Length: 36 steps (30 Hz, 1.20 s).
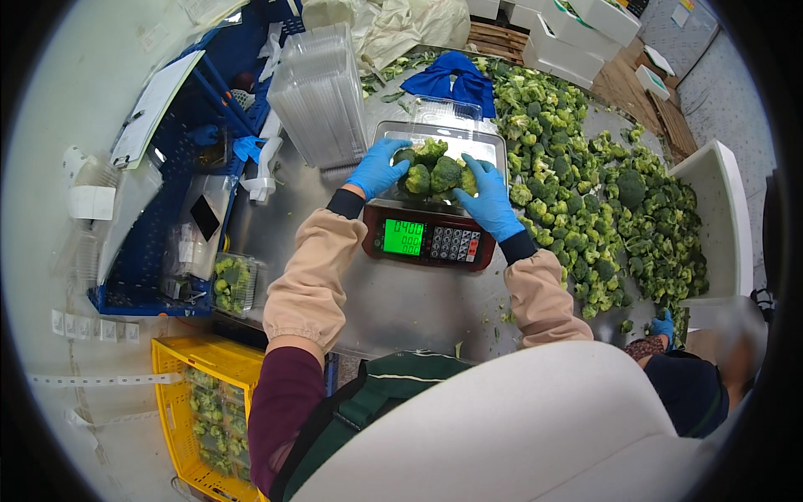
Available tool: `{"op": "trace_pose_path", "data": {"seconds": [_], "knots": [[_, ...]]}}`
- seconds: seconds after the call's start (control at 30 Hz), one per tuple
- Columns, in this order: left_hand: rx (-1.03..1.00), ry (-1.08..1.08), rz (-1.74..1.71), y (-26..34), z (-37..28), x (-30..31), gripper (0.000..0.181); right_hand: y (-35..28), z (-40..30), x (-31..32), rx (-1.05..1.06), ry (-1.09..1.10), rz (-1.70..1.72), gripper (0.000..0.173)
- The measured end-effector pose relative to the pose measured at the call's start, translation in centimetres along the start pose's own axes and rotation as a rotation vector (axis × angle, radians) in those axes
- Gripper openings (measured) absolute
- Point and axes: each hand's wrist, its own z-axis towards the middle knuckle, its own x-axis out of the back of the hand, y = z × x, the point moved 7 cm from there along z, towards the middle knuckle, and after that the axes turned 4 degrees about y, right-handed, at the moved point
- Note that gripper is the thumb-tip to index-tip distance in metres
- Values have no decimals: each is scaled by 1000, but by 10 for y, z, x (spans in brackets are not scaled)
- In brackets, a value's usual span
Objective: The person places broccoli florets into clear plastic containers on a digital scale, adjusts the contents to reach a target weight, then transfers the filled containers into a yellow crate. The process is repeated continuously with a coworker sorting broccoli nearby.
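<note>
Several broccoli florets [445, 173] sit heaped on the steel pan [492, 143] of a digital scale, apparently in a clear plastic clamshell box whose lid [448, 112] stands open behind them. My left hand [379, 169] and my right hand [488, 196], both in blue gloves, cup the heap from its two sides, with fingertips against the florets. Most of the box's base is hidden under broccoli and hands. The scale's green display [403, 237] is lit, beside its keypad [454, 243].
A tall stack of clear clamshell boxes [320, 100] stands left of the scale. Loose broccoli [564, 188] covers the table's right side, against a white foam box [721, 213]. A co-worker's gloved hand [662, 327] touches the pile. A yellow crate [207, 351] holds packed broccoli at lower left.
</note>
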Motion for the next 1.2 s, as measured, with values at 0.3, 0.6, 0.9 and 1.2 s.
{"op": "trace_pose_path", "data": {"seconds": [0.3,0.6,0.9,1.2], "knots": [[-60,258,-701,35,-19,27,38,65,-133,15,-386,37,667,57],[-278,69,-461,148,-31,-6,38,34,-226,19,-298,14,73,76],[-460,120,-230,185,-55,-20,56,-13,-75,55,-379,207,956,46],[-48,291,-170,28,-84,29,69,105,-225,15,-451,-128,54,43]]}}
